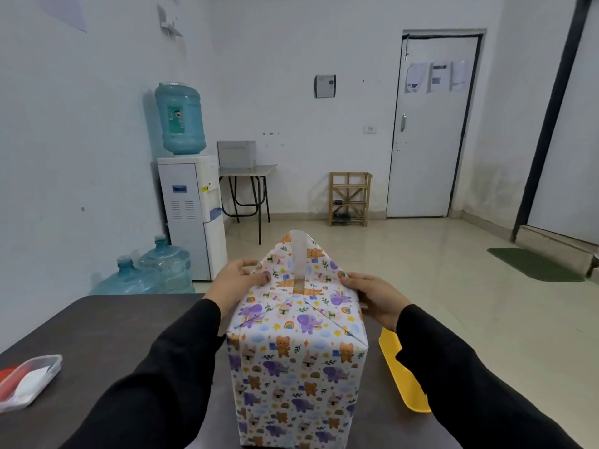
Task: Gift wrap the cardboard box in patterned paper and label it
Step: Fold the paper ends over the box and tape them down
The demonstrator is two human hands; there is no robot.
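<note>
The left hand (238,281) pinches the left edge of the patterned paper (291,371) at the top of the box, with the thumb lying on the printed face and the fingers curled behind the fold. The right hand (374,299) grips the matching right edge, its thumb on top and its fingers wrapped down the right side. Between the two hands one triangular flap (319,259) of the paper stands up at the far edge of the top. One strip of clear tape (299,260) runs down the flap's middle onto the folded top.

The cardboard box (296,393) stands upright on the near middle of the dark table (113,322). All of it that shows is covered by the animal print.

Two other things lie on the table. One flat yellow piece (402,377) lies just right of the box, partly under the right sleeve. One clear plastic container (30,380) sits at the near left edge, well apart from the box, and holds something red and something white.

Far left, a white water dispenser (191,215) carries one blue bottle (180,118). Two more bottles (168,262) stand on the floor beside it, so there are three in all. Against the far wall are one small desk (248,171), one wooden rack (350,199) and one door (428,134) with three sheets stuck on it. One green mat (534,264) lies on the floor at the right.
</note>
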